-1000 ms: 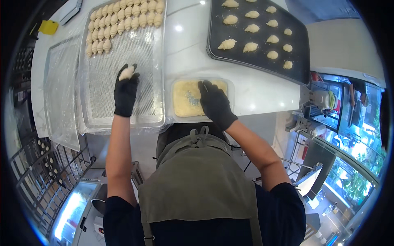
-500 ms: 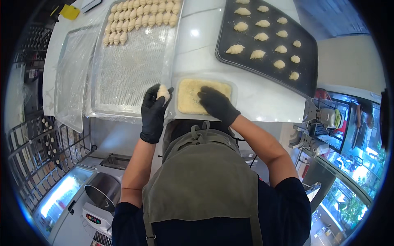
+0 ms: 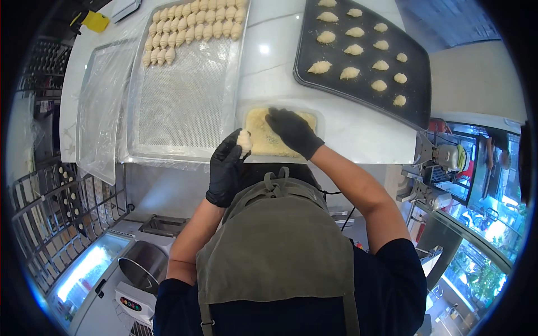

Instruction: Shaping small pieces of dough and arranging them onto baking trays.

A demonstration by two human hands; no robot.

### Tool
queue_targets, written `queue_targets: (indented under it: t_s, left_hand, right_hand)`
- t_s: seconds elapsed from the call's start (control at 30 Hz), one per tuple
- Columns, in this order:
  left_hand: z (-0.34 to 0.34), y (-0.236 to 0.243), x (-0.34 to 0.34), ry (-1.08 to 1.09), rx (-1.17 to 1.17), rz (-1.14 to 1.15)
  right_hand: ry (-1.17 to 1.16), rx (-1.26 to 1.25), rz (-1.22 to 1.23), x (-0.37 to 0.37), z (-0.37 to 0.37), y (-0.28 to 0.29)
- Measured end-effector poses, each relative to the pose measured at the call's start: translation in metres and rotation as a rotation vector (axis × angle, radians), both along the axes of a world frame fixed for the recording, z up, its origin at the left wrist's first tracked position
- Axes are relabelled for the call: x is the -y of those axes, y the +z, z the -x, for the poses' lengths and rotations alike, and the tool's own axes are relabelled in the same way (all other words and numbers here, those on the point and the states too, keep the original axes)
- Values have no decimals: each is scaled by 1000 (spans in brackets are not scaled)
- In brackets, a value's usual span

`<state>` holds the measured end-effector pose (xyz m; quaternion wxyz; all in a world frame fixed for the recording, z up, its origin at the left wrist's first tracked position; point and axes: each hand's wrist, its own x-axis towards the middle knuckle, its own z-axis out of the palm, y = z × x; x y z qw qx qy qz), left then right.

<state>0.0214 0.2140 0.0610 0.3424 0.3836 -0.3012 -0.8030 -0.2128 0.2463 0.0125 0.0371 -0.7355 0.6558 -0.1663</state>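
Observation:
My left hand [image 3: 226,175], in a black glove, is closed around a small rolled croissant of raw dough [image 3: 244,142] at the near edge of the worktop. Right beside it lies a shallow rectangular container [image 3: 245,116] filled with pale yellow crumbs [image 3: 266,143]. Reaching over these crumbs from the right is my right hand [image 3: 294,133], also black-gloved. Its fingers are stretched out over the far part of the crumbs, with no dough piece seen in them. The palm side is hidden.
A perforated tray [image 3: 185,106] to the left bears rows of plain dough croissants [image 3: 208,31] at its far end. On the right, a dark baking tray [image 3: 322,92] carries spaced, crumb-coated pieces [image 3: 349,73]. A plastic-covered tray [image 3: 101,112] lies far left. A rack [image 3: 73,207] stands below left.
My left hand has moved right and nearer to me with the croissant, up to the container's edge. The right hand has shifted slightly left and away over the crumbs.

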Motion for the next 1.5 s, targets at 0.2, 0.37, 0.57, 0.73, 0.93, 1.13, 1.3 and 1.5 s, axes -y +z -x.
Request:
queue_targets:
  t_s: [0.2,0.37,0.57,0.73,0.93,1.13,1.3,1.5]
  left_hand:
    - [-7,-1,3,20,-22,42]
    - [-2,-9,0,-48,187,159]
    - [-7,6,0,-4,-225,4]
    - [-10,-4,-3,32,-241,-25]
    - [-19,-79,-15,47,275,437]
    - [-2,-35,-2,65,-155,-12]
    - [9,-42,-8,47,-139,36]
    - [9,-42,-11,83,-114,37]
  right_hand:
    - [16,18,61,12,-12,-23]
    - [63,-63,90,8,-18,-37]
    - [-27,304,-33,8,-28,-12]
    - [-129,517,-31,9,-48,-23]
    - [-88,469,-18,-13,-46,-64]
    - [-189,559,-281,-18,-41,-25]
    - [1,527,-354,-24,-22,-25]
    - [-41,320,-202,-13,-44,-17]
